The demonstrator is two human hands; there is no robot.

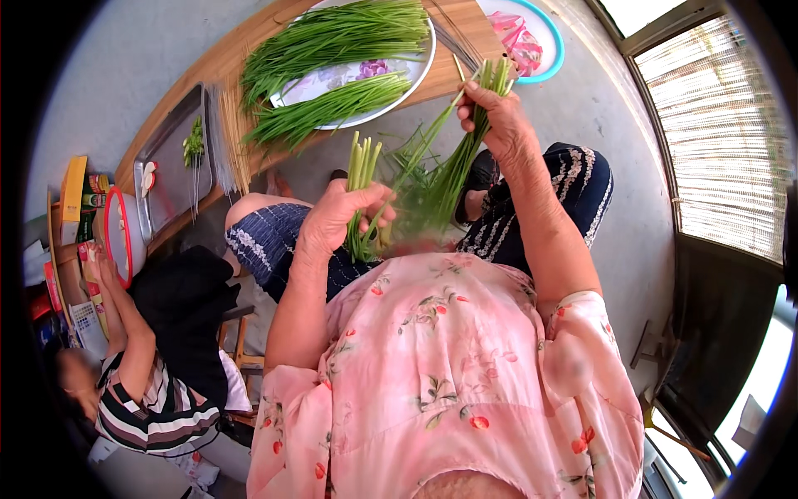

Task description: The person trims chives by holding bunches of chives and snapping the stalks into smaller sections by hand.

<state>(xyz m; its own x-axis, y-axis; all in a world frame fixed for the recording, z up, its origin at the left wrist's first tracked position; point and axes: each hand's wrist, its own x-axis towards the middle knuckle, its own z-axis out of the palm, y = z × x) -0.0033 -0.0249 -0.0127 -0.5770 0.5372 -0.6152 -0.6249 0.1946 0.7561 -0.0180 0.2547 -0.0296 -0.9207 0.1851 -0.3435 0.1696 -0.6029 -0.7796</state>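
My left hand (341,212) grips a bundle of pale-ended green stems (360,166) upright above my lap. Higher and to the right, my right hand (490,116) is wrapped round a longer bunch of leafy green stems (449,187), whose pale ends poke up past my fingers while the leaves hang down between my knees. Loose green bits (407,154) show below the table edge, partly behind the bunches. Beyond my hands, a white floral oval platter (303,90) bears two heaps of long green stems (332,41) on the wooden table (461,37).
A metal tray (170,204) with skewered greens lies at the table's left. A blue-rimmed basin (549,29) with pink plastic stands behind the right end. At left, another person (145,358) in a striped top sits by a red-rimmed tray (125,249) and stacked boxes. A window blind (711,133) is at right.
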